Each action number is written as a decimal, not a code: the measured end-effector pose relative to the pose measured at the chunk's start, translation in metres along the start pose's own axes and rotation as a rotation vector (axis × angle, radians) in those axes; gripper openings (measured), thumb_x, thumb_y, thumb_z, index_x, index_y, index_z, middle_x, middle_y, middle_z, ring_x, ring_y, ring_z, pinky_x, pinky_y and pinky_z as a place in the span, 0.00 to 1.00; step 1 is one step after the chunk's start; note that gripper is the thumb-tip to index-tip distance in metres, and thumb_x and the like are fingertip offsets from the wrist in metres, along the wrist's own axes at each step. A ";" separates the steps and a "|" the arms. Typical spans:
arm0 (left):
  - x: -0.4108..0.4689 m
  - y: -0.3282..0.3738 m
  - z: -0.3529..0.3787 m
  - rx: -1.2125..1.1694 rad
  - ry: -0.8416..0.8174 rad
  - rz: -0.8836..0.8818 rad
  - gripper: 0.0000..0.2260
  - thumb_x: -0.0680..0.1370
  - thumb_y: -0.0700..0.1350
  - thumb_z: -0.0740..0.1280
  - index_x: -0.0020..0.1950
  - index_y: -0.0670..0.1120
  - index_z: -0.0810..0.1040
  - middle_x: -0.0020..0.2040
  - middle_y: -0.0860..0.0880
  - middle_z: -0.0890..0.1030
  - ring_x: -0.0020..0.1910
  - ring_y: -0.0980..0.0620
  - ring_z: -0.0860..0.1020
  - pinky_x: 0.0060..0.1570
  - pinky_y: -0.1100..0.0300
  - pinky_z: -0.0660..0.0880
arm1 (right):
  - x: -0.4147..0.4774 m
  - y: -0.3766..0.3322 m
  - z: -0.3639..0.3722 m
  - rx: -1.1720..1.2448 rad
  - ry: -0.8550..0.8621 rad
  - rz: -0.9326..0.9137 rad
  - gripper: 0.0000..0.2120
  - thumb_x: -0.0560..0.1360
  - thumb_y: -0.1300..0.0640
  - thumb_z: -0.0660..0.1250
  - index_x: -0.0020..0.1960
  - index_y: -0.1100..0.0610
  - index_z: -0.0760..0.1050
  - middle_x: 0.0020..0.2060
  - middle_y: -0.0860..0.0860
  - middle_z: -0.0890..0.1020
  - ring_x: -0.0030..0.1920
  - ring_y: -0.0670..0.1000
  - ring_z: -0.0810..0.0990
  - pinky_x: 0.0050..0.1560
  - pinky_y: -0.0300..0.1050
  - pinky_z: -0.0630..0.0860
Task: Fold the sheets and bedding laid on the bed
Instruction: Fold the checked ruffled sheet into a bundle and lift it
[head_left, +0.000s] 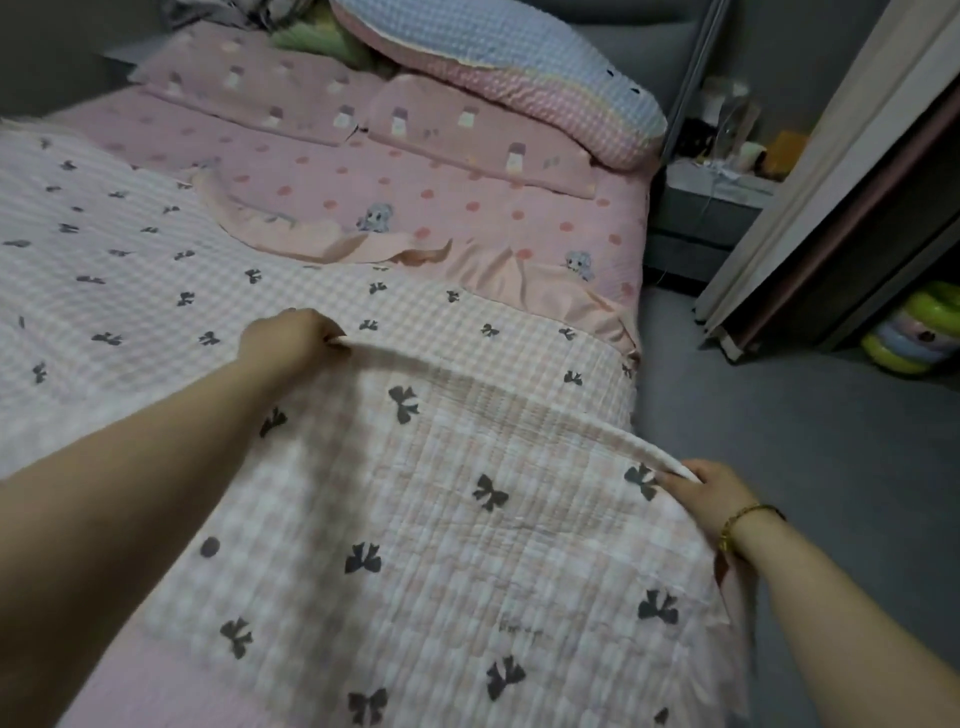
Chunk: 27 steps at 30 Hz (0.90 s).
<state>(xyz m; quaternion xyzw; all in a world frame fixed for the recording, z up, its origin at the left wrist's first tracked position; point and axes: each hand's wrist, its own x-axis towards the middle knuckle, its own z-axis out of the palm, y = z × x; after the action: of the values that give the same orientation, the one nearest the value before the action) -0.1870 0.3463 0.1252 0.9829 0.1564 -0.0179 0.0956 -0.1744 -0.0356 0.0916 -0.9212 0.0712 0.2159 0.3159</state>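
Observation:
A pink-and-white checked blanket with dark bows (441, 519) lies across the near half of the bed. Its near part is lifted and doubled over the rest. My left hand (291, 338) grips the raised edge out over the middle of the bed. My right hand (711, 493), with a gold bracelet on the wrist, pinches the same edge at the bed's right side. The edge sags between both hands. Beyond the blanket lies a pink dotted sheet (415, 208) with a rumpled peach fold (332, 239).
Two pink pillows (291, 98) and a rolled blue-and-pink waffle quilt (498, 67) sit at the head of the bed. A grey nightstand (711, 202) with clutter stands right of the bed. A curtain (841, 171) and a green toy ring (919, 332) border the grey floor.

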 end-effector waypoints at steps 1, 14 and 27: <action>0.020 0.020 0.002 0.075 0.066 0.028 0.09 0.79 0.48 0.61 0.49 0.47 0.80 0.52 0.42 0.81 0.53 0.43 0.77 0.47 0.58 0.65 | 0.026 0.000 -0.010 -0.007 0.024 -0.007 0.12 0.77 0.57 0.63 0.35 0.55 0.73 0.29 0.53 0.71 0.30 0.50 0.68 0.31 0.41 0.64; 0.005 0.123 0.202 0.181 -0.466 -0.099 0.24 0.82 0.52 0.46 0.76 0.52 0.40 0.77 0.48 0.41 0.76 0.50 0.43 0.73 0.49 0.40 | 0.150 0.029 0.068 -0.534 -0.109 -0.251 0.33 0.79 0.56 0.54 0.76 0.50 0.36 0.75 0.52 0.36 0.75 0.53 0.38 0.74 0.50 0.36; -0.131 0.022 0.199 0.314 -0.754 0.008 0.33 0.77 0.48 0.56 0.76 0.53 0.40 0.77 0.49 0.39 0.76 0.52 0.39 0.72 0.56 0.35 | -0.003 0.027 0.207 -0.763 -0.763 -0.501 0.35 0.79 0.52 0.54 0.75 0.53 0.35 0.74 0.51 0.35 0.74 0.53 0.34 0.72 0.56 0.34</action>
<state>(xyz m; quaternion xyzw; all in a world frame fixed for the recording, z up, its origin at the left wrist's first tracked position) -0.3053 0.2475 -0.0572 0.9106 0.1020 -0.4004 -0.0050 -0.2578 0.0699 -0.0685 -0.8157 -0.3496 0.4607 0.0070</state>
